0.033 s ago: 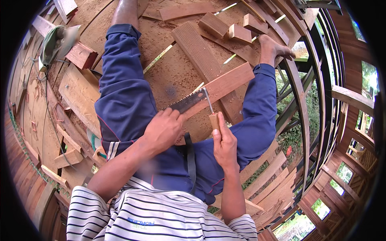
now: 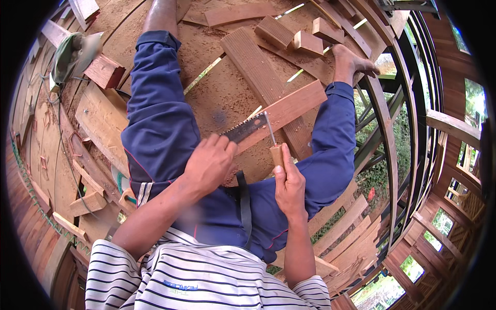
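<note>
Across a reddish board (image 2: 302, 101), a dark toothed saw blade (image 2: 243, 129) lies with its teeth facing up. My left hand (image 2: 209, 163) grips the blade's left part, fingers curled over it and the board. My right hand (image 2: 289, 183) is closed on the wooden handle of a file (image 2: 276, 157), thumb along it; the thin metal rod crosses the saw teeth near the blade's right end. The board rests over a wider plank (image 2: 245, 64) between my legs.
Wood blocks (image 2: 308, 44) lie beyond my right foot, amid sawdust and offcuts. A green cloth item (image 2: 70, 59) and cable are at left. At right, an open framework of beams (image 2: 387, 144) shows greenery below. More loose slats (image 2: 346, 227) lie beside my right hip.
My right hand and the file have shifted very slightly to the right along the saw's teeth. My left hand stays on the blade.
</note>
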Available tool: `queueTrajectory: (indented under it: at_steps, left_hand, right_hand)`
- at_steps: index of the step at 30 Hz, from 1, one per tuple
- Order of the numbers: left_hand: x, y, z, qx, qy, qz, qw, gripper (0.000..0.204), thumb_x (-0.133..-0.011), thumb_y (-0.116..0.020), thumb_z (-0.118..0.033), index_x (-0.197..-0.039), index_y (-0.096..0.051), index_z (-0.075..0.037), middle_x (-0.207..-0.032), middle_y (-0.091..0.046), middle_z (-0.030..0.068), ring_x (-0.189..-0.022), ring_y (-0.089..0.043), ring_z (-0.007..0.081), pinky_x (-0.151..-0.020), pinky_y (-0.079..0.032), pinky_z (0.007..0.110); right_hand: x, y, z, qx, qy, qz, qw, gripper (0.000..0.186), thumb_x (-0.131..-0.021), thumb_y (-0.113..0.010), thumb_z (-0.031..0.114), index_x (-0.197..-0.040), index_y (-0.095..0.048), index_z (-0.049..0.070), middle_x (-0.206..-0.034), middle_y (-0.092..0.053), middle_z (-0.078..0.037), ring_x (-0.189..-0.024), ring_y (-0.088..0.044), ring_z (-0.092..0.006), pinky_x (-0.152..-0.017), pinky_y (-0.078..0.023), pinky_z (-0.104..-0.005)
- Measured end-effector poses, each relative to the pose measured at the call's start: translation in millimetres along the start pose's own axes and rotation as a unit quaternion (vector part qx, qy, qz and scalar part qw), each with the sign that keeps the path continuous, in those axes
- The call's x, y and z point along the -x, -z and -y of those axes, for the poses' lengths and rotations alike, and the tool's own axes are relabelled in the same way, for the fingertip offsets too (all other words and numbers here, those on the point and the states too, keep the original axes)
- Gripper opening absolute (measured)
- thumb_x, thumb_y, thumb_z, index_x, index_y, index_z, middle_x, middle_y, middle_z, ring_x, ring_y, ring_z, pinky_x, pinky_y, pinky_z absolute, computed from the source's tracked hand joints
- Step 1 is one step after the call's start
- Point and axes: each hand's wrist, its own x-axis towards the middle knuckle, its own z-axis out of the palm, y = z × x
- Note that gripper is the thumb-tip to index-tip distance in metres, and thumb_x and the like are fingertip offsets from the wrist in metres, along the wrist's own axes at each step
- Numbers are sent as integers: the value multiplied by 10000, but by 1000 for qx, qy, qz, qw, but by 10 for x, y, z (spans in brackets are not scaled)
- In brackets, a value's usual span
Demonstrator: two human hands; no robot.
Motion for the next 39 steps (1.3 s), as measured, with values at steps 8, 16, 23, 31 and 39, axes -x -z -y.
queueTrajectory:
  at_steps: [8,16,23,31,39]
  left_hand:
    - [-369,-25,110,-16,130,-15,991,504,-780,-866,-311,-1051,-553,-24,-1042,-630,157,-1034,-651,361,-895,-542,458]
    - [-371,-4,137,18,168,-40,985,461,-816,-842,-240,-1074,-534,-14,-1069,-650,189,-1040,-673,397,-865,-559,493]
    - [-394,22,188,31,182,-21,983,464,-818,-840,-251,-1075,-529,-22,-1070,-656,191,-1022,-676,405,-852,-557,494]
    - [-509,57,287,79,175,9,981,428,-819,-844,-294,-1012,-592,-6,-997,-696,198,-1006,-681,410,-841,-545,508]
    - [-755,26,467,207,177,-26,962,343,-845,-831,-283,-843,-640,2,-825,-718,197,-848,-707,410,-739,-533,503]
  right_hand:
    - [-97,-69,-56,-3,44,-26,999,496,-1063,-522,80,-1542,-442,-23,-1316,-661,-240,-1084,-692,-381,-946,-534,-414]
    - [-105,-49,-88,7,36,-4,999,502,-1059,-523,81,-1548,-449,-1,-1197,-669,-246,-963,-682,-377,-885,-540,-419]
    - [-239,78,-25,49,9,67,996,524,-1043,-555,103,-1562,-486,128,-858,-556,-210,-750,-584,-396,-742,-497,-481]
    - [-373,172,-60,92,31,95,991,530,-1033,-570,105,-1554,-504,174,-847,-551,-192,-749,-584,-395,-735,-502,-485]
    - [-283,-30,73,143,-6,92,986,589,-1035,-570,126,-1599,-425,214,-874,-583,-212,-799,-629,-448,-737,-516,-534]
